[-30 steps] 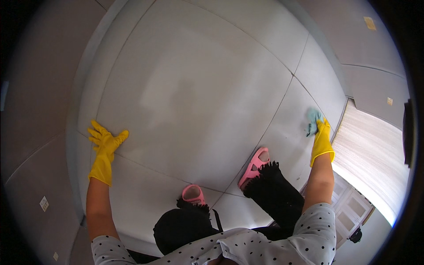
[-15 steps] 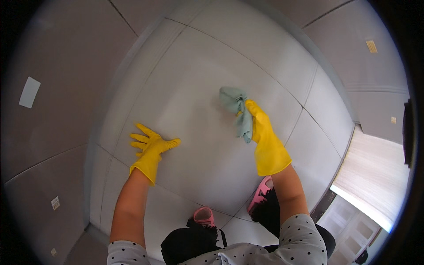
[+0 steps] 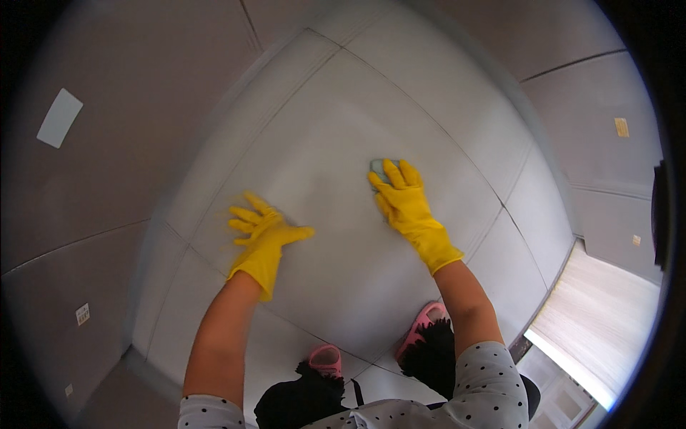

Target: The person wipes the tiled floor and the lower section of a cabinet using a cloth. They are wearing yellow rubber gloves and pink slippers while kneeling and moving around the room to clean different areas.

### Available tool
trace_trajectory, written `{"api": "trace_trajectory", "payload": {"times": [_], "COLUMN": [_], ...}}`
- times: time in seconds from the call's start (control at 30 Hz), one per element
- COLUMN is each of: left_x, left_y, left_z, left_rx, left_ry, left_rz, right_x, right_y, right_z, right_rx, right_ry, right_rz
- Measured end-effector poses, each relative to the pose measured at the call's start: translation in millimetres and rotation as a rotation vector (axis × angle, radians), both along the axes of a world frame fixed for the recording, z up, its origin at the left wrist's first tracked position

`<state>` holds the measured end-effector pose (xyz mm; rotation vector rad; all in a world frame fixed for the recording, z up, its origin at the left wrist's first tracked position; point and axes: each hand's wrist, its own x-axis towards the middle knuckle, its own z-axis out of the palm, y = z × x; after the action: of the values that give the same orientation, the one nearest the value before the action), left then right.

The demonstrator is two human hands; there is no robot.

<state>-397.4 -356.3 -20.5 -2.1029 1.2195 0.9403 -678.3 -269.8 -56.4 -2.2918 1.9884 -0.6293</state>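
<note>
My right hand (image 3: 409, 207), in a yellow rubber glove, presses a grey-green cloth (image 3: 379, 167) against the light grey tiled floor (image 3: 336, 136). Most of the cloth is hidden beneath the palm; a bit of it shows past the fingertips. To the left, my left hand (image 3: 266, 232) wears a matching glove and holds nothing. Its fingers are spread, the thumb points right, and the fingertips are slightly blurred. Whether this hand touches the floor I cannot tell.
Grey walls rise on both sides, with a pale sticker (image 3: 60, 118) on the left one. Pink sandals (image 3: 423, 325) are on my feet, close behind my hands. At the lower right is a wood-toned panel (image 3: 593, 322) beside a pale panelled surface (image 3: 554, 386).
My right hand has turned palm down, and the cloth, hanging loose from it before, is now mostly under it. The whole view has shifted slightly; my left hand stays spread.
</note>
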Motion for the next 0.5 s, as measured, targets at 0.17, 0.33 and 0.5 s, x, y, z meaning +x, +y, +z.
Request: {"api": "trace_trajectory", "payload": {"times": [0.17,0.33,0.5], "left_x": [-44.3,-23.9,-36.7], "left_y": [-15.4,-22.7,-15.9], "left_z": [5.9,-26.7,4.6], "left_rx": [-0.002,0.07,-0.021], "left_ry": [0.046,0.068,0.085], "left_rz": [-0.051,-0.132,-0.098], "right_x": [19.6,160.2,84.2], "right_y": [-60.7,-113.9,-155.2], "right_z": [-8.4,-11.8,-41.7], "right_rx": [-0.145,-0.002,-0.068], "right_ry": [-0.584,-0.436,-0.538], "right_rz": [-0.258,0.416,0.185]}}
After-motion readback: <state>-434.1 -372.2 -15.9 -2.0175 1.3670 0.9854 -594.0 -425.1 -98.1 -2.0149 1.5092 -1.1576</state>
